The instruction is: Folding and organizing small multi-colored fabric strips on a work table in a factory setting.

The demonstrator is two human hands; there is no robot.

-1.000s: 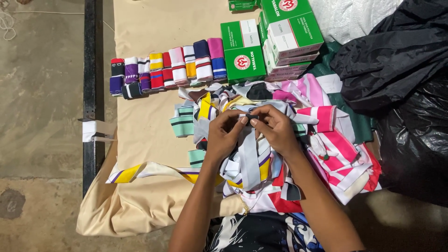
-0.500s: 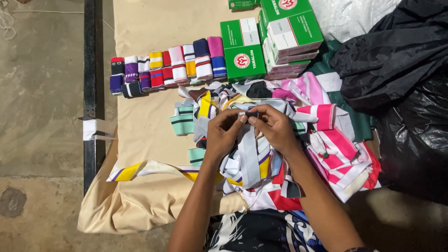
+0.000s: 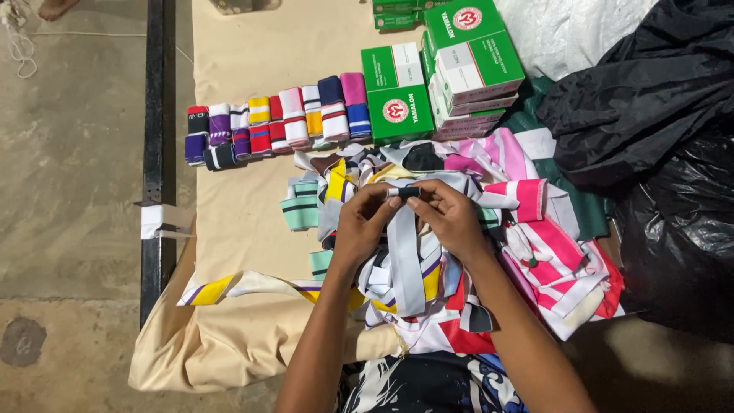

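Evidently mid-roll — left hand (image 3: 365, 222) and right hand (image 3: 447, 218) pinch the grey ribbed strip (image 3: 405, 252) at centre frame; tighter, even winding seems needed.

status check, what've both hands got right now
Left hand and right hand both pinching grey strip. Loose strip pile beneath. Nothing blocking.

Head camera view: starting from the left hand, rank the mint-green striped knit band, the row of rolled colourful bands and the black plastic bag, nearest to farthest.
Measured from the left hand:
1. Mint-green striped knit band, just to its left on the beige cloth.
2. Row of rolled colourful bands, up and left, near the green boxes.
3. Black plastic bag, far across at the right edge, beyond the right hand.
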